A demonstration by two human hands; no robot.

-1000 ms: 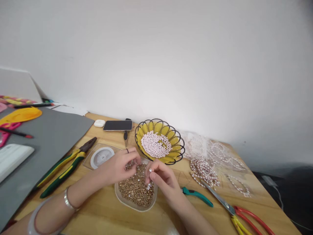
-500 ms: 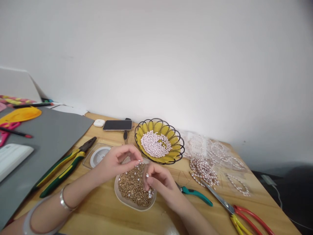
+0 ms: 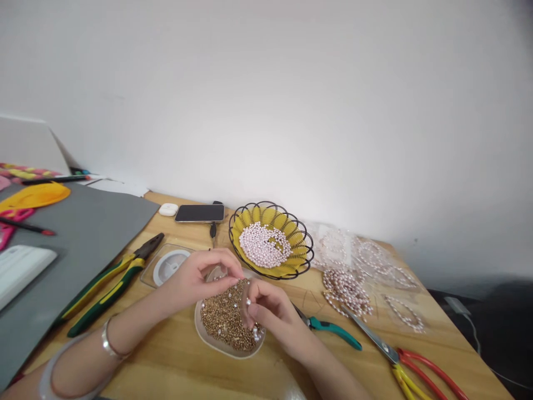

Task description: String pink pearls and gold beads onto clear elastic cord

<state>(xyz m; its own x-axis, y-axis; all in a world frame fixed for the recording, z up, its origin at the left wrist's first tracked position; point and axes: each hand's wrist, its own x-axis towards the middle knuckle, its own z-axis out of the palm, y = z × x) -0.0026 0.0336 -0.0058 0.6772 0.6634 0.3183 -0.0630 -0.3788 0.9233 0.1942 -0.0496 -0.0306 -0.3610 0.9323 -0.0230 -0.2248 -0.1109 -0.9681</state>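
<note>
My right hand (image 3: 275,316) is closed in a pinch, with a pearly bead (image 3: 249,301) at its fingertips. More pale beads hang just below those fingers, apparently on one string; the thread itself is too fine to see. My left hand (image 3: 212,272) has thumb and index finger brought close together above the back of the tray, and what lies between them is too small to make out. Under both hands stands a pale shallow tray (image 3: 204,339) full of small gold beads (image 3: 227,319), with a few pearly ones scattered among them.
Behind the hands is a yellow basket (image 3: 300,250) of pale pink beads. Pliers (image 3: 112,283), a spool in a clear case (image 3: 160,266) and a phone (image 3: 200,213) lie leftward. Teal-handled pliers (image 3: 335,330), bead strands (image 3: 347,291) and large scissors (image 3: 387,350) are rightward.
The left fingertips have shifted slightly toward the right hand, and the bead seen at them before no longer shows. The right hand has hardly moved.
</note>
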